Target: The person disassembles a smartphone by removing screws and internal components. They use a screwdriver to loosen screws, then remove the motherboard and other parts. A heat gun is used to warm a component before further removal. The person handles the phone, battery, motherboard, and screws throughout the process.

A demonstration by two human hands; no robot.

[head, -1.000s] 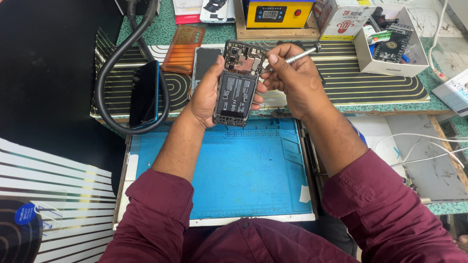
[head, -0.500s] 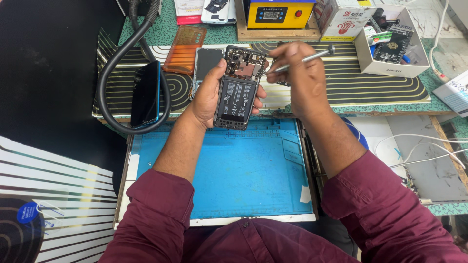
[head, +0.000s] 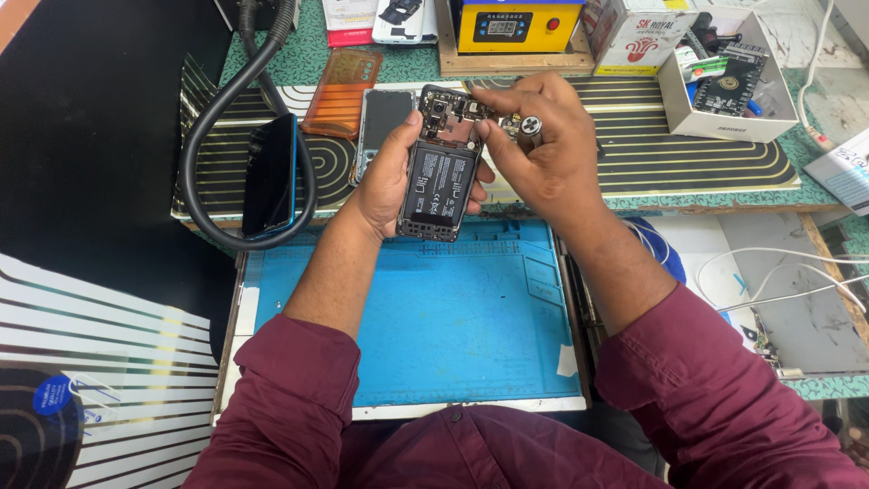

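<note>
My left hand point(head: 385, 177) holds an opened phone point(head: 441, 167) upright above the blue work mat point(head: 453, 317); its back cover is off, showing the black battery and the circuit board at the top. My right hand point(head: 543, 149) grips a small silver screwdriver point(head: 529, 129), its round handle end facing the camera and its tip down at the phone's upper right corner. The tip itself is hidden behind my fingers.
A dark phone point(head: 270, 172) lies inside a loop of black hose point(head: 204, 136). An orange case point(head: 342, 80) and a phone back cover point(head: 380, 122) lie behind. A yellow device point(head: 507, 23) and a white parts box point(head: 729, 81) stand at the back. White cables point(head: 778, 267) trail on the right.
My right hand has swung the screwdriver from pointing sideways to standing on end at the phone's top corner. My left hand has kept the phone nearly still.
</note>
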